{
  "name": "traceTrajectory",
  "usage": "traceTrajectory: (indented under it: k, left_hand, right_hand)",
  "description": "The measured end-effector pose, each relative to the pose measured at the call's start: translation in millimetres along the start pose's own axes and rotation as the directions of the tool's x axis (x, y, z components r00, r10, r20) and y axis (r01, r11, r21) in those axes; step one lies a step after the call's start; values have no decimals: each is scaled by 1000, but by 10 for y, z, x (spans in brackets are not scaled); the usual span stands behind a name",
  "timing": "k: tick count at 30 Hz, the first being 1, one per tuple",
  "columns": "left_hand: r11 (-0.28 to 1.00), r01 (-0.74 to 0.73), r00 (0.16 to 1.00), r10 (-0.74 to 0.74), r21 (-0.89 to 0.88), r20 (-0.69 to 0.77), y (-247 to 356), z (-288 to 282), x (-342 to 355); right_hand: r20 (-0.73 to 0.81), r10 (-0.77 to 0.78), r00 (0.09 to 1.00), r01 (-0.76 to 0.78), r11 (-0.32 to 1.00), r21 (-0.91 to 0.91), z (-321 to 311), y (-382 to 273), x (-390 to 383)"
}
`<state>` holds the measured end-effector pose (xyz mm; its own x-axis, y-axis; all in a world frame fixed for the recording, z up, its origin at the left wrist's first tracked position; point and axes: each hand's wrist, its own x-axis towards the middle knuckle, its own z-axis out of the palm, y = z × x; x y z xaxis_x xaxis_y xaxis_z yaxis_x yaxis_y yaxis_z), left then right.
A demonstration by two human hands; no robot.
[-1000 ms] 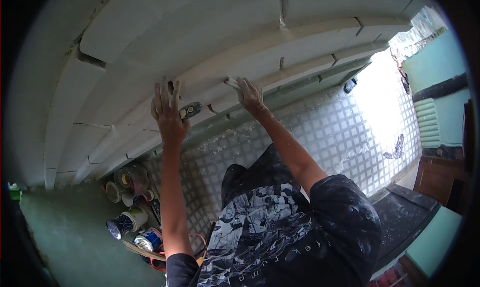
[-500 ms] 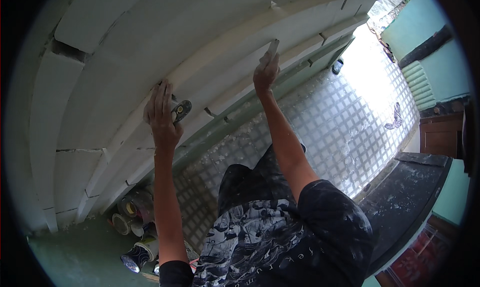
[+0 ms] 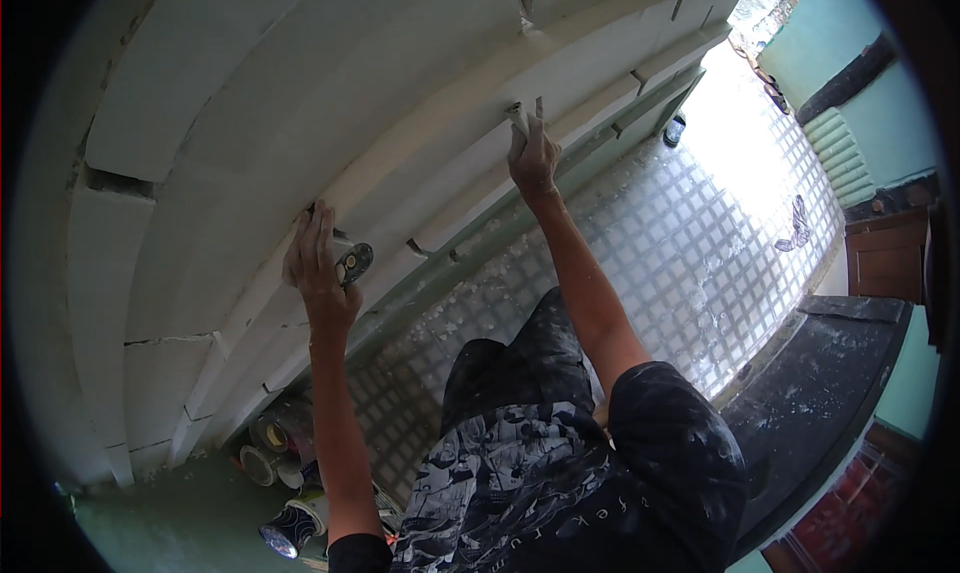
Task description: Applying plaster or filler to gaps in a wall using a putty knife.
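My left hand [image 3: 318, 268], dusted white, rests against a pale ledge on the wall [image 3: 330, 103]. Its fingers lie close together and point up along the ledge. Between the thumb and fingers sticks out a dark-handled tool [image 3: 354, 264] with a rounded end and a light ring on it; the rest is hidden by my palm. Farther up and to the right, my right hand [image 3: 534, 163] is closed round a small pale flat piece [image 3: 517, 119], whose end touches or nearly touches the wall. What kind of piece it is cannot be made out.
Several containers [image 3: 262, 463] stand at the wall's foot, lower left. A dark bench-like slab [image 3: 810, 373] lies at the right. On the tiled floor [image 3: 660, 263] are a crumpled striped thing [image 3: 795, 225] and, by the wall, a dark-topped jar [image 3: 675, 130].
My right hand has shifted slightly down, and the pale piece in it now leans left instead of right. My left hand stays on the ledge with its tool, a little lower in view.
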<state>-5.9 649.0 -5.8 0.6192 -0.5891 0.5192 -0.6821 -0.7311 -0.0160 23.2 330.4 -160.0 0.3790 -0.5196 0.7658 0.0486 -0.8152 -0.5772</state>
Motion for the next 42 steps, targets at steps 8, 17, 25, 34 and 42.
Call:
traceTrajectory:
  k: [8,17,25,34,42]
  left_hand:
    - [1000,-17,1000,17,23,4,4,-15,9]
    - [997,-16,1000,15,-72,-17,57,-42,44]
    - [997,-35,999,33,-64,-23,41,-48,60]
    - [1000,-12,1000,12,-13,6,50,-72,57]
    - [998,-14,1000,14,59,6,30,4,-6]
  right_hand:
    - [45,282,958,-285,948,141,-29,20,147]
    - [46,269,962,-273,934,232,-13,-68,61]
    - [44,358,933,-353,878,323,57,33,107]
    - [40,195,980,-199,962,184,128,-127,-123]
    - [67,365,928,-371,905,209,6,-113,-144]
